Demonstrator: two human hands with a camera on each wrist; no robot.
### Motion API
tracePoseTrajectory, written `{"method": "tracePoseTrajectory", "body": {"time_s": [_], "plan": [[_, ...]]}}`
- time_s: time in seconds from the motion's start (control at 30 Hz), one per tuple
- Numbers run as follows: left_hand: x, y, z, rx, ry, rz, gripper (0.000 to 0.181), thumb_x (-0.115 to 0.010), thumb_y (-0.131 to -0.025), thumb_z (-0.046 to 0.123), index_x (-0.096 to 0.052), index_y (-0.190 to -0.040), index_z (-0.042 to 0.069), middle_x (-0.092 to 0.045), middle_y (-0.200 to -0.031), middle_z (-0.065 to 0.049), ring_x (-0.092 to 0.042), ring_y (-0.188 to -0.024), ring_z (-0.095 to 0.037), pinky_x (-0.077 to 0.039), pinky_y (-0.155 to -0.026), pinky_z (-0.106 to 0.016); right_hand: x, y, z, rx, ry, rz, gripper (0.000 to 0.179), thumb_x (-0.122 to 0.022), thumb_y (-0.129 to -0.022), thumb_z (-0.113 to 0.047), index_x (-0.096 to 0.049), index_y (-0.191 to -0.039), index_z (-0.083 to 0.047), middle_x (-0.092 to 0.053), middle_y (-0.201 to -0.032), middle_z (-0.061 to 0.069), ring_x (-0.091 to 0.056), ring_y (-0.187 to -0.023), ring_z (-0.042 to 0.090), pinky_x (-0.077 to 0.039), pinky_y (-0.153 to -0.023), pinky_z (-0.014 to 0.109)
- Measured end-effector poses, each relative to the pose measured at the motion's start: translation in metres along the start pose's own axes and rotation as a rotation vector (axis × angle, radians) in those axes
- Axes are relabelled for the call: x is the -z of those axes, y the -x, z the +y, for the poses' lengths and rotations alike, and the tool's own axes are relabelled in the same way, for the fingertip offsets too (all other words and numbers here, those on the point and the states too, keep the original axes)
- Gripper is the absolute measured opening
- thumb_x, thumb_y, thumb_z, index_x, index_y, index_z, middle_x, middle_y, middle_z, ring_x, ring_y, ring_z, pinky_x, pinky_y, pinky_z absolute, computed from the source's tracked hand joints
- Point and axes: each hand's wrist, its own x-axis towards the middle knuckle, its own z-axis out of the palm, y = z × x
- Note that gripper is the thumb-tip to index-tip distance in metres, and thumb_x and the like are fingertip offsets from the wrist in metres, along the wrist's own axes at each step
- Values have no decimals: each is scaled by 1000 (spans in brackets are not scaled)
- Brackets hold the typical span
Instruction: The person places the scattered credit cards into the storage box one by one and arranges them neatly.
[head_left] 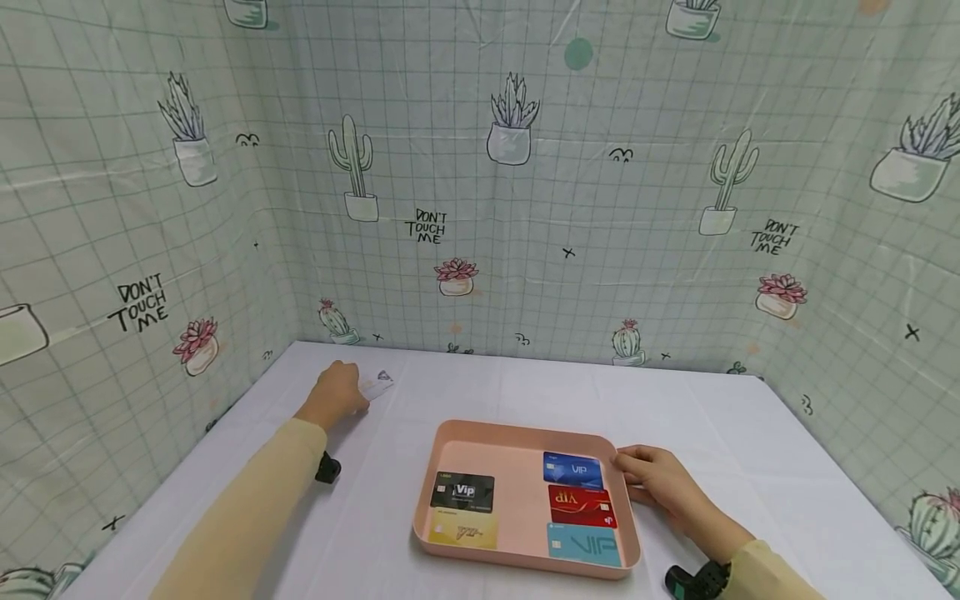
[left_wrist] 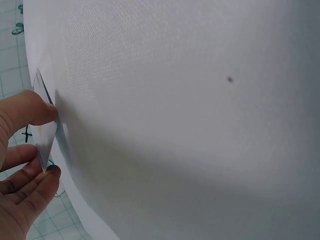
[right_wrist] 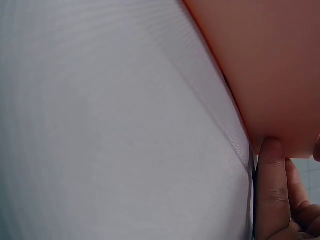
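Observation:
My left hand (head_left: 337,392) is at the far left of the table and pinches a pale card (head_left: 377,384) between thumb and fingers. The left wrist view shows this card (left_wrist: 46,132) edge-on and tilted, its print mostly hidden. My right hand (head_left: 660,479) holds the right rim of a pink tray (head_left: 495,433), with one finger (right_wrist: 272,190) against the outer wall. In the tray's left part lie a black card (head_left: 462,492) and a gold card (head_left: 463,530). A blue card (head_left: 573,470), a red card (head_left: 582,507) and a light-blue card (head_left: 582,544) form a column at right.
A white cloth covers the table (head_left: 480,387). Patterned fabric walls (head_left: 495,208) with printed cacti stand at its back and both sides. A dark wrist device (head_left: 327,468) sits on the left wrist, another (head_left: 697,579) on the right.

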Motion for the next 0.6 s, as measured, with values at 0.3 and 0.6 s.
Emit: {"method": "tracePoseTrajectory", "body": {"time_s": [0.3,0.6], "plan": [[-1,-4,3,1,43,-13,52,-84,-80,17,-63,-119,-11,-61,-107,-22,-59,-93,-32,-55,-93,-49,1,-2,1,-5,4,-1,51,-61,-104,-27,-52,-136,12,-65,-124,22,-62,-98,20,-62,-84,32],[-1,-4,15,-65,70,-12,55,-83,-79,18,-64,-123,-9,-61,-110,-20,-59,-94,-30,-54,-95,-48,0,-2,0,-5,5,-1,49,-60,-104,-26,-53,-135,11,-65,-121,19,-60,-97,20,-62,-82,30]]}}
